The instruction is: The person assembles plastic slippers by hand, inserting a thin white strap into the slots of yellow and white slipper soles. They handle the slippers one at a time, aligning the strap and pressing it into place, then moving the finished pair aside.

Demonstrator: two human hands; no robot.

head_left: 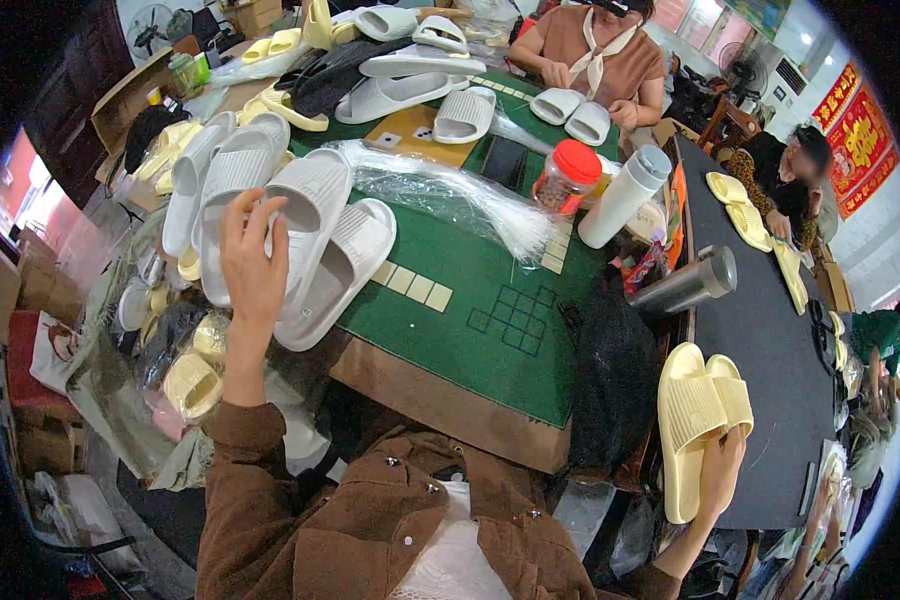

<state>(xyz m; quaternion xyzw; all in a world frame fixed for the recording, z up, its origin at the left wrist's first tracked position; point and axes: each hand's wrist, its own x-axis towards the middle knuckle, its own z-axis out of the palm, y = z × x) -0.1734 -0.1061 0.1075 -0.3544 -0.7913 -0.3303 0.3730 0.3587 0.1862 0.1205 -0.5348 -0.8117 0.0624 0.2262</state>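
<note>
Half-spreading left hand (251, 250) over grey slippers (315, 205), right hand (725, 472) clasping yellow slippers (692, 415).

Slippers (315, 178) sit left on the table (460, 345) — jar (568, 172), bottle (622, 205) right.

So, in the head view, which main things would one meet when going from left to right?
Lower-left yellow slide → left hand → row of cream rectangles → red-lidded jar → white tumbler → pair of yellow slides, held by the right hand → red wall poster.
</note>
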